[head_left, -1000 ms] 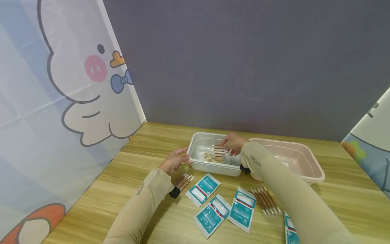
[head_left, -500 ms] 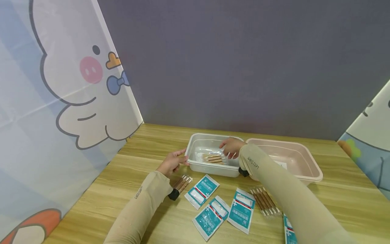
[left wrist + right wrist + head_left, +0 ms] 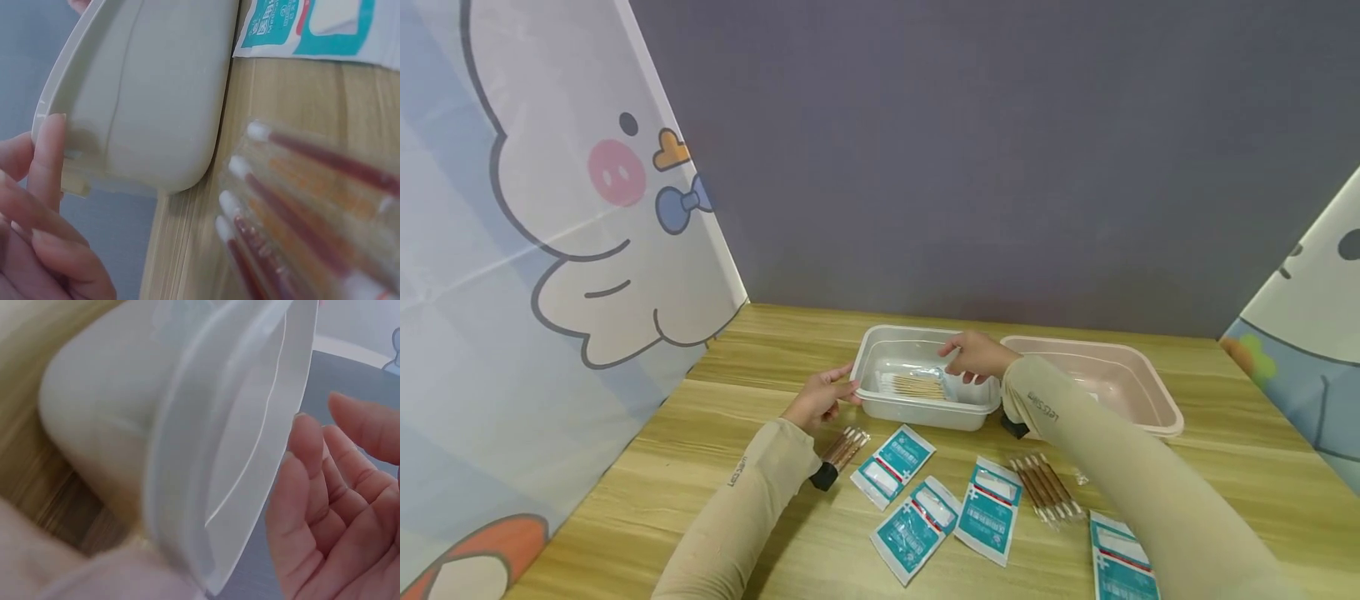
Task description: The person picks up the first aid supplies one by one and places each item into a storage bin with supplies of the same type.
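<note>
My left hand (image 3: 817, 400) grips the left end of a white basin (image 3: 925, 414), thumb by its rim. Inside the basin lie clear-wrapped cotton swabs with pale sticks (image 3: 919, 385). My right hand (image 3: 979, 357) hovers over the basin's right part, fingers loosely bent and empty. In the right wrist view that hand (image 3: 344, 506) is beside the basin's rim (image 3: 181, 444). The left wrist view has the hand's (image 3: 47, 219) finger against the basin (image 3: 169, 94), near wrapped brown-stick swabs (image 3: 300, 212).
A pink basin (image 3: 1138, 379) stands right of the white one, partly behind the right sleeve. Several teal-and-white packets (image 3: 988, 512) lie in front, with brown-stick swab packs left (image 3: 844, 450) and right (image 3: 1047, 487). A grey wall panel (image 3: 962, 167) rises behind the table.
My right hand has let go of brown-stick swabs, which dropped among those in the white basin; only pale sticks stand out there now. My left hand has kept its grip. The view has shifted slightly.
</note>
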`<control>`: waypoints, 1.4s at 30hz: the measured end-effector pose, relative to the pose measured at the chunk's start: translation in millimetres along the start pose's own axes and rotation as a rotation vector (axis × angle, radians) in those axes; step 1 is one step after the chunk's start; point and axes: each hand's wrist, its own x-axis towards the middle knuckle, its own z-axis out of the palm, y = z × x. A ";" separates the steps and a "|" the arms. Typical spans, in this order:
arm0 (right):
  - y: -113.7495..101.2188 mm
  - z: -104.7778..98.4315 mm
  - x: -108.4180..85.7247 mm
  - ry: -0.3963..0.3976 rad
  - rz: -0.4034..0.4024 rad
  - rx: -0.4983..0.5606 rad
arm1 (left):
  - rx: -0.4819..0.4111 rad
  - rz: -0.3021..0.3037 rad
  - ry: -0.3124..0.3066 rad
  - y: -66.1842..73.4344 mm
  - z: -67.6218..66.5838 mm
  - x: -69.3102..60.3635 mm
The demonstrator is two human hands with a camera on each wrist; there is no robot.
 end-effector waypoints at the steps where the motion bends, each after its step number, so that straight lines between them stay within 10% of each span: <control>1: 1.1 -0.9 -3.0 -0.001 -0.013 -0.003 | 0.002 0.001 0.000 0.3 -0.2 -0.2; 31: 40.1 2.5 -97.5 0.086 -0.354 -0.079 | 0.001 0.014 -0.026 -2.4 -3.8 2.2; 42: 49.3 11.1 -126.6 0.066 -0.294 -0.096 | -0.009 0.020 -0.035 -3.4 -2.7 1.7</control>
